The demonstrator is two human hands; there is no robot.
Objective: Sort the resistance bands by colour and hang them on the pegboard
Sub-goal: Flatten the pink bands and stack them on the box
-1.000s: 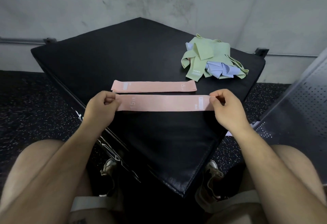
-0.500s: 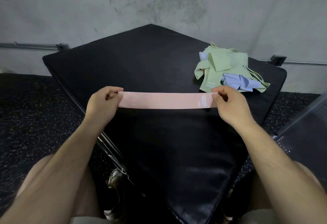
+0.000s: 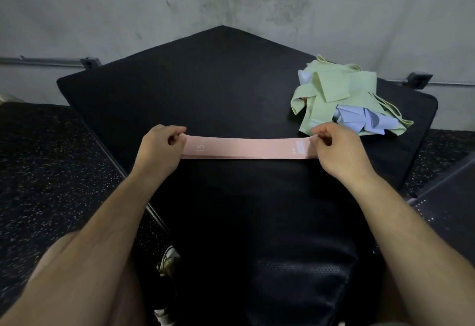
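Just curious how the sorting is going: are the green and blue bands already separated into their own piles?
No, the green bands and blue bands lie tangled together in one heap on the black pad.

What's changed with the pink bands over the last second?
The held pink band moved away from the person and onto the second pink band, which it now covers. The left hand and right hand still pinch its ends. The green and blue pile and the pad stayed put.
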